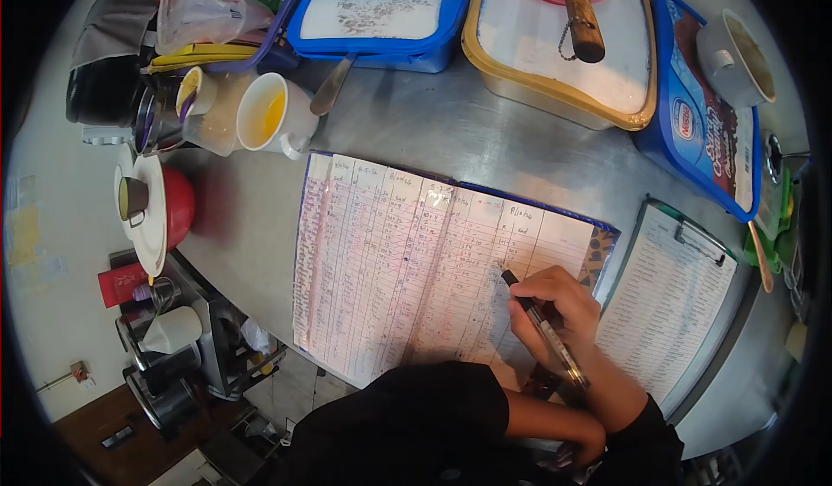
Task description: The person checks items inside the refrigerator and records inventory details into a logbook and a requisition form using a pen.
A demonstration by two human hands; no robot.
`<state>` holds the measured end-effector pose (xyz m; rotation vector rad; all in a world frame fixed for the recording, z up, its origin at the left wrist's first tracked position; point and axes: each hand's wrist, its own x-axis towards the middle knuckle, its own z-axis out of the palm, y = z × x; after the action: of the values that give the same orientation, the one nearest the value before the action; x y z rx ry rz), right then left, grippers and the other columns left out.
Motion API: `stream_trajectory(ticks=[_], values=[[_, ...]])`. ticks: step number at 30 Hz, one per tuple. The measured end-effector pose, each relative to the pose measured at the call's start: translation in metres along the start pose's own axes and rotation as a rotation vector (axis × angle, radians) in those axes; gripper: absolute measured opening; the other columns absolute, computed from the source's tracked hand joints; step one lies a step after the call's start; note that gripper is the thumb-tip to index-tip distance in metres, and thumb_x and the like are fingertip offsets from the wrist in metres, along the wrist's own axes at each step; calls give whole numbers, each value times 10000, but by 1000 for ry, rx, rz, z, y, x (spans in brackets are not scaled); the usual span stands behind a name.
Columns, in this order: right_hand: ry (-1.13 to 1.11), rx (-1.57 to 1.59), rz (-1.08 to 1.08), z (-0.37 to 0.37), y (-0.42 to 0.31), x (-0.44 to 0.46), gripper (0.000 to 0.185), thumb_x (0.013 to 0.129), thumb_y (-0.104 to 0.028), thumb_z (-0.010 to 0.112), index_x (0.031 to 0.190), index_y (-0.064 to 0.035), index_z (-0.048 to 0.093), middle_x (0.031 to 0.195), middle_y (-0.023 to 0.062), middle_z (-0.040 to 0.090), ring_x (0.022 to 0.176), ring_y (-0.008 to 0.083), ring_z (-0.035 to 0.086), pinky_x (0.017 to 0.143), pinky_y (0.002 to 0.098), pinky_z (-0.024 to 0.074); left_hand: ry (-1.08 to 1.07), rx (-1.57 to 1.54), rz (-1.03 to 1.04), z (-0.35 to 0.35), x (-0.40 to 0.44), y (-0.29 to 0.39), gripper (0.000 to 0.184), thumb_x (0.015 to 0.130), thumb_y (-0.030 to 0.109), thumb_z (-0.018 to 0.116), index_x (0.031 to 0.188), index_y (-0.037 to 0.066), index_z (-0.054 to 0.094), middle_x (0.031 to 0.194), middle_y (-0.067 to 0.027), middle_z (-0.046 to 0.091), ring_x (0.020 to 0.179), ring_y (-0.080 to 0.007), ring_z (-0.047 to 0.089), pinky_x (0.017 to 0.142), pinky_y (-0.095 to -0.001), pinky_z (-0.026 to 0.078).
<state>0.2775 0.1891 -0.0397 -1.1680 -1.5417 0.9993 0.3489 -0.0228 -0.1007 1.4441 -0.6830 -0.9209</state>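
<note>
My right hand (559, 308) pinches a black pen (546, 330) with a clear barrel. Its tip is at the right page of an open ledger book (373, 252), which has ruled columns filled with handwriting. My left arm (550, 421), in a short black sleeve, crosses in front of my body and passes beneath the right wrist. The fingers of my left hand are hidden there. Just right of the book lies a clipboard (672, 304) with a printed list under its metal clip.
Along the counter's back stand a blue-rimmed tub (373, 44), a gold-rimmed tub (555, 74) and a blue Nestlé tub (706, 113) with a white mug (732, 61) on it. A mug with yellow contents (276, 109), a spoon (332, 87) and a red pot (178, 204) are left.
</note>
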Motion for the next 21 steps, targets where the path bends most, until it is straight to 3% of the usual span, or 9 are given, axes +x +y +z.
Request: stream_trajectory(ticks=[12,21], values=[[27,-1,44,1,-2,-2,220,720,68,666,917,-4,600,773,73,577,627,98,507,531,201,379,59,18,-4,-3,5,-4,377,890,217,415,1155,-7,563,1155,-116,593,1007,-197,585,932,-351,421],[58,2,20,4,1,-2,218,706,66,674,904,2,609,759,98,588,572,108,530,479,205,387,169,-42,-38,-11,4,-14,373,875,218,437,1141,-6,570,1145,-119,597,995,-206,585,918,-356,426]])
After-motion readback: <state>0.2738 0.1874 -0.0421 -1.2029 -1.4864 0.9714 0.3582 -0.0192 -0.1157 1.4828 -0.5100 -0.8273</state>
